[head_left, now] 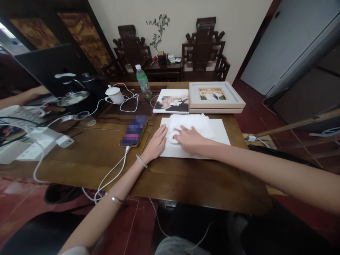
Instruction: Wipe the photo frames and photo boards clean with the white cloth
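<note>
A white board (220, 132) lies flat on the wooden table (106, 163), with a folded white cloth (196, 122) on it. My left hand (156, 141) rests flat and open on the board's left edge, fingers stretched out. My right hand (190, 139) lies on the board in front of the cloth, fingers curled over a small white ring-shaped thing (172, 136) that I cannot name. A phone (134, 130) on a white cable lies just left of my left hand.
Behind the board lie a photo print (172, 101) and a stack of picture frames (215, 97). A green bottle (143, 82), a white teapot (114, 95), cables and white power strips (34, 148) fill the left side. Another person's arm (18, 97) shows at far left.
</note>
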A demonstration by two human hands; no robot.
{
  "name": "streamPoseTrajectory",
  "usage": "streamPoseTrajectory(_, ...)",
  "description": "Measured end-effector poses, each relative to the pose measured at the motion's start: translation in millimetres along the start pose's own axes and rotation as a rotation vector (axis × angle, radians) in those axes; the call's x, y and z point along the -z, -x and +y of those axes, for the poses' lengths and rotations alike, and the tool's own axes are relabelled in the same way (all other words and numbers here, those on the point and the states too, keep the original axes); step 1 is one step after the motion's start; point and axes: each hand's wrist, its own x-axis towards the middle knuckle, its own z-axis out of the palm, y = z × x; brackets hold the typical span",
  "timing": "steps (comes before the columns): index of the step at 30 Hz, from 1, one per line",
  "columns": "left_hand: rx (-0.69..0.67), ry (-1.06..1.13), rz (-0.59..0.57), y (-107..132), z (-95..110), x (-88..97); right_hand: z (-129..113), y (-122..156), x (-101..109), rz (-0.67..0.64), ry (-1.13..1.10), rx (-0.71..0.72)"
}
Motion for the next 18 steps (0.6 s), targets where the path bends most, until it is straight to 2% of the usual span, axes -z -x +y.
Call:
streamPoseTrajectory(3,0.059,0.065,0.026,0.0,6.1,2.2,2.3,-24.2,-6.8,0.057,0.043,-0.133)
streamPoseTrajectory(5,0.116,0.162,0.091,0.7,9.4,4.5,-5.3,-33.1,-11.9,0.065,0.052,-0.168)
streamPoseTrajectory(8,0.156,0.313,0.233,2.3,10.6,7.4,-25.3,-30.2,-18.1,0.094,0.082,-0.011)
streamPoseTrajectory(11,0.138,0.392,0.326,4.1,10.1,8.9,-44.6,-10.4,-21.2,0.194,0.107,0.181)
streamPoseTrajectory(14,0.147,0.399,0.345,4.9,10.9,8.8,-55.8,16.4,-18.1,0.196,0.106,0.279)
streamPoseTrajectory(18,0.15,0.316,0.301,3.6,12.6,6.2,-56.6,48.3,-0.7,0.071,0.052,0.367)
